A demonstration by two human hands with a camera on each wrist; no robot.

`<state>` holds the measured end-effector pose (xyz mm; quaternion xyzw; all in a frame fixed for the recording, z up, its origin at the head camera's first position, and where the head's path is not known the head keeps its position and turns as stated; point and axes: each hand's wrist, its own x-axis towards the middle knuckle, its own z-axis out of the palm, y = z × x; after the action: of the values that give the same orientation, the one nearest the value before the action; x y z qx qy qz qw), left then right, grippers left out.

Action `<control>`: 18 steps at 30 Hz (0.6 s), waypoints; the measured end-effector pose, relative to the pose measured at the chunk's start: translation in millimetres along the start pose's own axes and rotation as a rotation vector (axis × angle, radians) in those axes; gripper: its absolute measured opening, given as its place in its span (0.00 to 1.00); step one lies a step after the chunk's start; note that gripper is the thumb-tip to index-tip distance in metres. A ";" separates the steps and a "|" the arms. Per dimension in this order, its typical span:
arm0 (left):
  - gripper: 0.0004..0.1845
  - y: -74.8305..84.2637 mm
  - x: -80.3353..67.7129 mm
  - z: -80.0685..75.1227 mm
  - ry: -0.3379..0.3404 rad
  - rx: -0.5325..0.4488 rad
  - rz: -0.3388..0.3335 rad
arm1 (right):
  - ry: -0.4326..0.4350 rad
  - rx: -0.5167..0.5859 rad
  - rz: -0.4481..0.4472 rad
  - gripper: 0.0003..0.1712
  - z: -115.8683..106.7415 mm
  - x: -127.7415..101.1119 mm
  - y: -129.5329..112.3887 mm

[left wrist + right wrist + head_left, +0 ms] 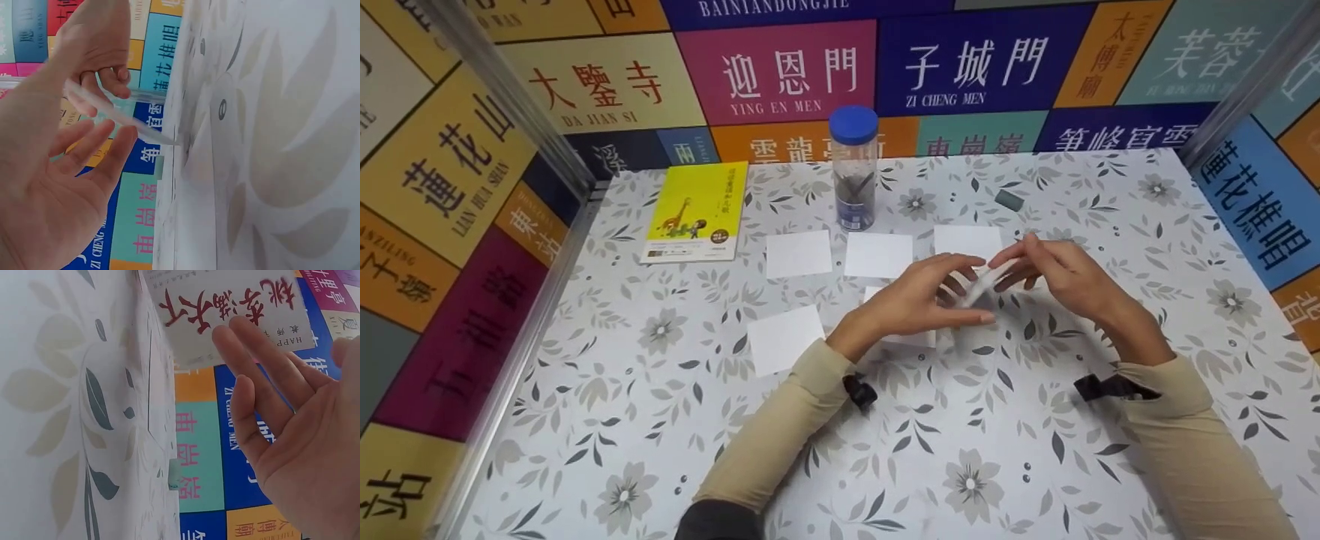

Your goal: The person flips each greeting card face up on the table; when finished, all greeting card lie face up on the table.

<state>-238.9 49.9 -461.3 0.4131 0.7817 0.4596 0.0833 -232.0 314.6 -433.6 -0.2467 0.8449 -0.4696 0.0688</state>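
A thin white card stands tilted between the two hands, blurred in the head view. Red Chinese characters and small black print mark the face of this card in the right wrist view. My left hand is on its left, thumb apart from the outstretched fingers, the fingertips close to it. The right hand reaches in from the right. Its index and middle fingers lie against the card's face, while the thumb stays off it. Several white cards, including one, lie on the table around and beneath the hands, blank on top.
Behind the cards stands a clear bottle with a blue lid and dark contents. A yellow book lies at the back left. At the back right is a small dark green block. Printed panels border the flowered tabletop.
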 end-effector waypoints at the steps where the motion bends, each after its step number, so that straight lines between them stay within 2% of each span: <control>1: 0.35 0.6 0.4 -1.0 0.008 -0.020 -0.010 | -0.001 0.000 -0.011 0.31 -0.1 0.0 -0.4; 4: 0.20 0.7 0.6 -4.4 0.062 0.022 -0.025 | 0.012 -0.002 -0.042 0.26 1.6 0.8 0.4; 6: 0.17 -0.2 0.0 -6.5 0.115 0.072 -0.037 | 0.049 -0.060 -0.054 0.21 3.8 1.6 0.8; 8: 0.17 -1.0 -0.8 -8.4 0.175 0.098 -0.052 | 0.107 -0.149 -0.059 0.24 6.0 2.0 1.1; 10: 0.18 -1.3 -1.1 -10.0 0.221 0.059 -0.048 | 0.185 -0.226 -0.051 0.26 7.4 2.5 1.2; 12: 0.19 -0.2 -1.6 -11.7 0.238 0.001 -0.034 | 0.249 -0.271 -0.058 0.22 7.7 3.1 1.4; 15: 0.18 1.8 -1.1 -14.2 0.237 -0.075 -0.014 | 0.293 -0.229 -0.049 0.13 8.3 3.1 -2.6; 18: 0.13 2.6 -1.5 -20.6 0.249 -0.074 -0.010 | 0.283 -0.182 -0.010 0.12 8.8 1.1 -8.9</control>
<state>-246.9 36.1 -448.0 0.3456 0.7707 0.5354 0.0028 -226.8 303.6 -431.0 -0.1876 0.8839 -0.4216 -0.0758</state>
